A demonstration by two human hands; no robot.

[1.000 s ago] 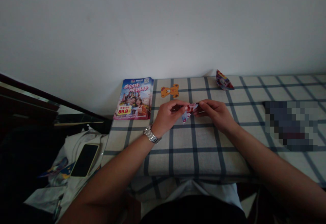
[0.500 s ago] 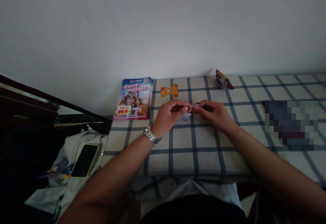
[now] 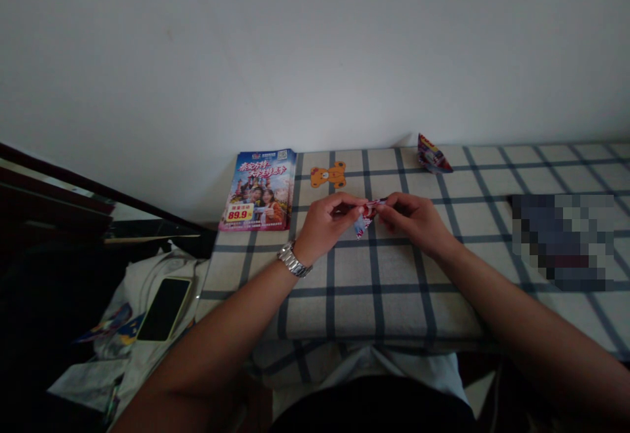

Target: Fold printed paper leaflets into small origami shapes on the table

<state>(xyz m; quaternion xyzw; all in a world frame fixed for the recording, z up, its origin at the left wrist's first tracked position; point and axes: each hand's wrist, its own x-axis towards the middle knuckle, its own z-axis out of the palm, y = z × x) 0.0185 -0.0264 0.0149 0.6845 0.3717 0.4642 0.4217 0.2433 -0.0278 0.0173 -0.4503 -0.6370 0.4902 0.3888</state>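
Between my hands is a small folded piece of printed paper (image 3: 363, 224), coloured blue, white and red. My left hand (image 3: 329, 222), with a metal watch on the wrist, pinches its left side between thumb and fingers. From the other side my right hand (image 3: 411, 222) pinches its upper right part. The fingers hide some of the folds. A flat orange bear cutout (image 3: 328, 175) lies just beyond my left hand. Farther back, by the wall, another folded printed paper piece (image 3: 433, 155) stands tilted on the cloth.
A stack of printed flyers (image 3: 258, 190) lies at the table's left end. The checked tablecloth (image 3: 344, 302) covers the table. A blurred-out dark item (image 3: 556, 243) is on the right. Below the left edge, a phone (image 3: 165, 309) rests on pale bags. A wall rises behind.
The folded paper has tilted slightly between my fingers, with its lower tip a bit farther right and lower. Both hands stay in nearly the same place.
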